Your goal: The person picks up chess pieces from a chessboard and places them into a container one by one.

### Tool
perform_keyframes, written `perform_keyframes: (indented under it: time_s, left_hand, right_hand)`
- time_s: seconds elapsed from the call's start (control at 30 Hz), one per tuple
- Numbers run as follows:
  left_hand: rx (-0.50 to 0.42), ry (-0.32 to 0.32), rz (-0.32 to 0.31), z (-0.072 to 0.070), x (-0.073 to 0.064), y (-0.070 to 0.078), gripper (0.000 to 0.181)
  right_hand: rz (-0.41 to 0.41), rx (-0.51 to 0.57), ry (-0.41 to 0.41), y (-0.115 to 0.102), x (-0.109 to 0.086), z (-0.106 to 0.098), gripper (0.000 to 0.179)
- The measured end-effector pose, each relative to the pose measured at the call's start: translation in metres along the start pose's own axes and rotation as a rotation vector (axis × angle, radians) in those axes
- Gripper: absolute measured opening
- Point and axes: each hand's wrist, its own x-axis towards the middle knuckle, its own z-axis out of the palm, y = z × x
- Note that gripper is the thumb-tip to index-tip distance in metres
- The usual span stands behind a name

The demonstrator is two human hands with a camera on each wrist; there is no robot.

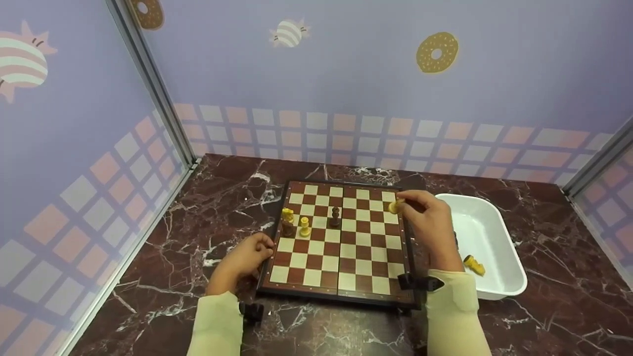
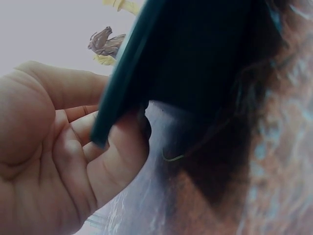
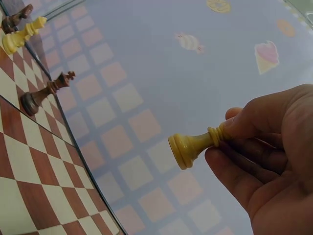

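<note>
My right hand (image 1: 431, 222) pinches a yellow chess piece (image 3: 193, 146) by its top, its head hidden by the fingers and its base free. In the head view this piece overlaps the far right corner of the chessboard (image 1: 363, 268). At the board's left edge, my left hand (image 2: 63, 142) grips the rim, thumb above and fingers below. On the board stand a dark king (image 1: 335, 218) near the middle, a yellow piece (image 1: 305, 227) to its left, and a dark knight (image 1: 288, 229) with a yellow knight (image 1: 288, 213) behind it by the left edge.
A white tray (image 1: 512, 252) stands right of the board, partly behind my right forearm. Inside lies a yellow chess piece (image 1: 474, 265) on its side. Patterned panels (image 1: 316, 74) close off the back and sides of the dark marbled table (image 1: 168, 277).
</note>
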Motion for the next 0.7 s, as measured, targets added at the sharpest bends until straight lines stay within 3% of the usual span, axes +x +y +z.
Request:
perform_keyframes:
  time_s: [0.27, 0.7]
  left_hand:
    - [0.016, -0.026, 0.021, -0.002, 0.0, -0.001, 0.011]
    - [-0.021, -0.011, -0.015, 0.0, 0.0, 0.001, 0.01]
  right_hand:
    - [0.074, 0.059, 0.048, -0.029, -0.006, -0.018, 0.016]
    - [0.166, 0.116, 0.115, -0.013, -0.001, -0.03, 0.019]
